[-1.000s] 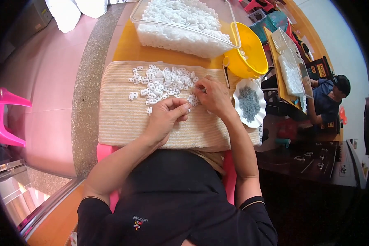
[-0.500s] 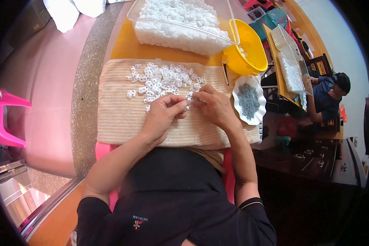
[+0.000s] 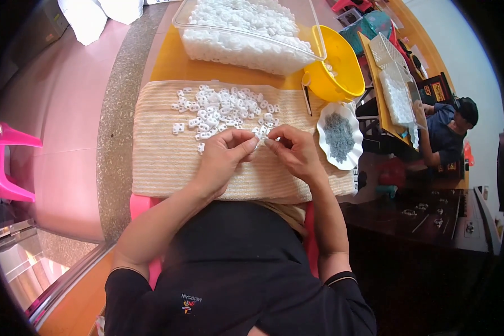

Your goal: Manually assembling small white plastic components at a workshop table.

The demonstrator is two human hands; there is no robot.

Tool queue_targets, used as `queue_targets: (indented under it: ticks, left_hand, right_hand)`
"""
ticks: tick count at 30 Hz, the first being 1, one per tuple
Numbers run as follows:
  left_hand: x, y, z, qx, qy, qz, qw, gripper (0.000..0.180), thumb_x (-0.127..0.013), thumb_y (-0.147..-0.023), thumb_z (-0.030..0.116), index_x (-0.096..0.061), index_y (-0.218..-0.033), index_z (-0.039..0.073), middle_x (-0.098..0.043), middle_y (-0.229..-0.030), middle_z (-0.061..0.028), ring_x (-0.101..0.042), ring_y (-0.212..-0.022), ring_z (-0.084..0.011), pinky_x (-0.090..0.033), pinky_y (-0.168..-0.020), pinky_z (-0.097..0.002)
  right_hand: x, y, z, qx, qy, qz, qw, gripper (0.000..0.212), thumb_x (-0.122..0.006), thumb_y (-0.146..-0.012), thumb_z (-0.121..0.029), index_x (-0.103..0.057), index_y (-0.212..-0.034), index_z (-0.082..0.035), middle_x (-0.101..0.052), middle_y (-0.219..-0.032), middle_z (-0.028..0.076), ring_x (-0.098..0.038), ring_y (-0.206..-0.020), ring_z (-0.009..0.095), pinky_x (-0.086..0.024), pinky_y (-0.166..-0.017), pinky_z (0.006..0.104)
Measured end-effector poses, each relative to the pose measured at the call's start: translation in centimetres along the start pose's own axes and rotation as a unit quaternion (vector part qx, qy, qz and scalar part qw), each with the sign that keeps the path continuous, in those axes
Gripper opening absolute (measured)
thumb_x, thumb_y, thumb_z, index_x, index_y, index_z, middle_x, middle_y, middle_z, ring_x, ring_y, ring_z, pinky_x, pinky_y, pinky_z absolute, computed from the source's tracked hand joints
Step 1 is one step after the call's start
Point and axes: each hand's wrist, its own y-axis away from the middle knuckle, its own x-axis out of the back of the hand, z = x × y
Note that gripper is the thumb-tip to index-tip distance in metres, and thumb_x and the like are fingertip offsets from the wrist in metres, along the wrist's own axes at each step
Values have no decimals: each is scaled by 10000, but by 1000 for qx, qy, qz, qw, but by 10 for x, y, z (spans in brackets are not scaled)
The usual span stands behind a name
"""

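Observation:
Above a beige striped towel (image 3: 162, 171), my left hand (image 3: 221, 159) and my right hand (image 3: 298, 155) meet fingertip to fingertip. A small white plastic piece is pinched between my left thumb and forefinger, mostly covered by them. The right thumb and forefinger are also pressed together right beside it; what they hold is too small to make out. Just beyond my fingers spreads a loose pile of white plastic pieces (image 3: 221, 109), many with two dark holes. To the right of my right hand, a white scalloped dish (image 3: 354, 161) carries a heap of small grey bits (image 3: 339, 137).
A clear plastic bin (image 3: 249, 39) full of white pieces stands at the back. Beside it are a yellow basin (image 3: 341, 78) and tweezers (image 3: 307, 98). A pink stool (image 3: 11, 162) stands at left. Another person (image 3: 451, 131) works at a table on the right.
My right hand has turned and its fingertips have drawn in against the left fingertips. My left hand has hardly moved.

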Motion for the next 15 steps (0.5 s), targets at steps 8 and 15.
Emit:
queue_targets:
  ticks: [8,15]
  left_hand:
    - [-6,5,-1,-45,-9,-32,998,152,-674,-873,116,-641,-985,19,-647,-861,-28,-599,-733,-82,-513,-668,-213]
    - [-4,6,3,19,67,-49,996,131,-657,-886,116,-631,-982,32,-647,-853,-29,-616,-733,-88,-549,-674,-233]
  right_hand:
    - [-13,12,-10,-85,-262,9,961,90,-682,-860,-66,-649,-913,-1,-624,-716,-10,-544,-602,28,-437,-526,179]
    - [-16,17,-6,-33,-299,-5,954,182,-661,-866,-30,-646,-1040,20,-651,-848,41,-597,-656,68,-497,-546,192]
